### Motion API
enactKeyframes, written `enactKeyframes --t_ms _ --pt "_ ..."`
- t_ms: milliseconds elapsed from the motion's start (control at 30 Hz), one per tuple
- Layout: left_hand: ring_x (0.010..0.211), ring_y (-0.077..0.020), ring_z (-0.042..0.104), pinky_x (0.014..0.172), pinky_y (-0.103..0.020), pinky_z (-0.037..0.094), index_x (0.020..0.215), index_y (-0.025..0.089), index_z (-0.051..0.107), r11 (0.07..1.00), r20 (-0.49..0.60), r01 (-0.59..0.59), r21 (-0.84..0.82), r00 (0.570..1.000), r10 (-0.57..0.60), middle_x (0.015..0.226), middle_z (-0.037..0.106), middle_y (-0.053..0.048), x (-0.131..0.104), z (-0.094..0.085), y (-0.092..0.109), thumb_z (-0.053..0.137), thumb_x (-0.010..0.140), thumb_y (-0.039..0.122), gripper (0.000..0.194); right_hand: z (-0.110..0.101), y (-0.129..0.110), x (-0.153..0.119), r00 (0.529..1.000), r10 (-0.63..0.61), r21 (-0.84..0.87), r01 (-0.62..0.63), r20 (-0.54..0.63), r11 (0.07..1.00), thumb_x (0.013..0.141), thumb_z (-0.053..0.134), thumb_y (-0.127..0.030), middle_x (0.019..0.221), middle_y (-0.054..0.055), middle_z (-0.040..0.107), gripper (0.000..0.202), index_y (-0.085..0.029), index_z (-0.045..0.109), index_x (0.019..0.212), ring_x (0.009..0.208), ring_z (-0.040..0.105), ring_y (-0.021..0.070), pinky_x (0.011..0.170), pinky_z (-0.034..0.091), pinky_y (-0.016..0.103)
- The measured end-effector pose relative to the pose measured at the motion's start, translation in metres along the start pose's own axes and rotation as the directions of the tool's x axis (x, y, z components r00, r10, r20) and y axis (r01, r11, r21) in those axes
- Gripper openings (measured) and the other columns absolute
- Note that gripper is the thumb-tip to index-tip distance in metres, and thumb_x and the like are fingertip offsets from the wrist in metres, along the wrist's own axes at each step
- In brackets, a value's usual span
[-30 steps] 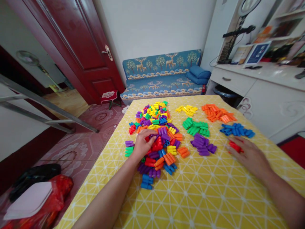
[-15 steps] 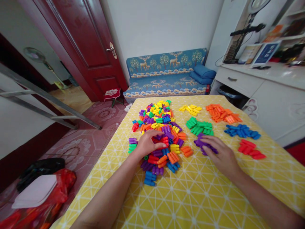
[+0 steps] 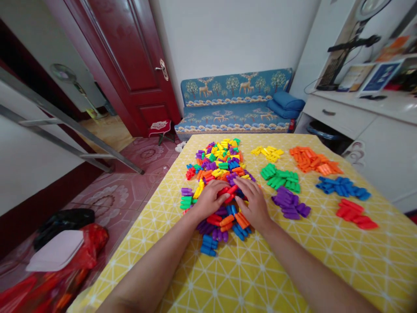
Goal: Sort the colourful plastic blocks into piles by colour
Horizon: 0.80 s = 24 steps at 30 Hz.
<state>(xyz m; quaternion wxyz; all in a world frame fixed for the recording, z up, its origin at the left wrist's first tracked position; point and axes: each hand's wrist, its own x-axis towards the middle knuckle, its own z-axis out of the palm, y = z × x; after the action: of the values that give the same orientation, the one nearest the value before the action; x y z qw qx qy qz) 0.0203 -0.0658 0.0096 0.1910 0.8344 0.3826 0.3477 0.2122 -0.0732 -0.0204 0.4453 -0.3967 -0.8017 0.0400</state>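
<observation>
My left hand (image 3: 210, 200) is closed on red plastic pieces (image 3: 229, 191) over the mixed heap (image 3: 217, 171) of coloured pieces. My right hand (image 3: 253, 204) reaches the same red pieces from the other side, its fingers curved around them. Right of the heap lie single-colour piles: purple (image 3: 288, 202), green (image 3: 280, 178), yellow (image 3: 267, 152), orange (image 3: 312, 160), blue (image 3: 342, 187) and red (image 3: 356, 213). A few blue pieces (image 3: 209, 245) rest at the heap's near edge.
A yellow patterned cloth (image 3: 260, 269) covers the table. Beyond it stands a blue sofa (image 3: 234, 104). A white cabinet (image 3: 368, 126) is at the right, a metal ladder (image 3: 74, 130) at the left, and a red bag (image 3: 94, 243) on the floor.
My right hand has left the purple pile and moved left to the red pieces beside my left hand. The purple pieces now lie uncovered. The view has shifted slightly.
</observation>
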Motion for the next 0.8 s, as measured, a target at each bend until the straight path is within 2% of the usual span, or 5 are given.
enactKeyframes --t_ms 167,267,433,633,800 --pt "0.104 -0.0228 0.06 0.096 -0.037 0.044 0.108 0.018 0.065 0.999 -0.018 0.018 -0.049 1.0 -0.019 0.109 0.068 -0.009 -0.001 0.002 0.0 0.057 0.09 0.033 0.025 -0.003 0.001 -0.001 0.998 0.003 0.007 -0.003 -0.061 1.0 0.088 0.056 -0.019 0.108 0.004 0.068 0.023 -0.024 0.064 0.11 0.106 0.056 0.0228 0.096 0.043 0.042" --pt "0.103 -0.024 0.061 0.093 -0.036 0.047 0.115 0.018 0.063 0.997 -0.062 0.053 -0.061 0.996 -0.056 0.111 0.067 -0.01 -0.003 0.004 -0.004 0.068 0.081 0.041 0.041 -0.002 0.002 -0.002 0.99 0.068 0.079 -0.059 -0.121 0.995 0.089 0.058 -0.022 0.096 0.003 0.068 0.011 -0.023 0.065 0.097 0.095 0.059 0.0212 0.088 0.045 0.04" --pt "0.11 -0.0247 0.061 0.097 -0.037 0.047 0.125 0.02 0.058 0.991 -0.074 0.082 -0.104 0.993 -0.09 0.12 0.065 -0.01 -0.004 0.005 -0.003 0.069 0.08 0.042 0.051 -0.001 -0.001 -0.004 0.973 0.197 0.278 -0.158 -0.12 0.947 0.091 0.054 -0.025 0.099 0.005 0.066 0.012 -0.022 0.062 0.1 0.097 0.061 0.0191 0.087 0.048 0.036" --pt "0.111 -0.0253 0.062 0.098 -0.038 0.049 0.126 0.019 0.058 0.983 -0.074 0.08 -0.164 0.993 -0.093 0.122 0.066 -0.011 -0.004 0.003 0.0 0.067 0.082 0.037 0.048 0.0 0.0 -0.003 0.975 0.212 0.328 -0.182 -0.059 0.927 0.091 0.055 -0.028 0.1 0.004 0.067 0.013 -0.023 0.064 0.099 0.097 0.061 0.0185 0.089 0.047 0.034" --pt "0.11 -0.0268 0.063 0.097 -0.04 0.05 0.127 0.019 0.058 0.973 -0.078 0.146 -0.179 0.984 -0.162 0.123 0.065 -0.011 -0.004 0.001 -0.009 0.066 0.083 0.033 0.047 -0.002 0.004 -0.004 0.901 0.415 0.378 -0.342 -0.129 0.86 0.09 0.054 -0.033 0.093 0.004 0.067 0.017 -0.02 0.063 0.097 0.088 0.063 0.0192 0.08 0.049 0.033"
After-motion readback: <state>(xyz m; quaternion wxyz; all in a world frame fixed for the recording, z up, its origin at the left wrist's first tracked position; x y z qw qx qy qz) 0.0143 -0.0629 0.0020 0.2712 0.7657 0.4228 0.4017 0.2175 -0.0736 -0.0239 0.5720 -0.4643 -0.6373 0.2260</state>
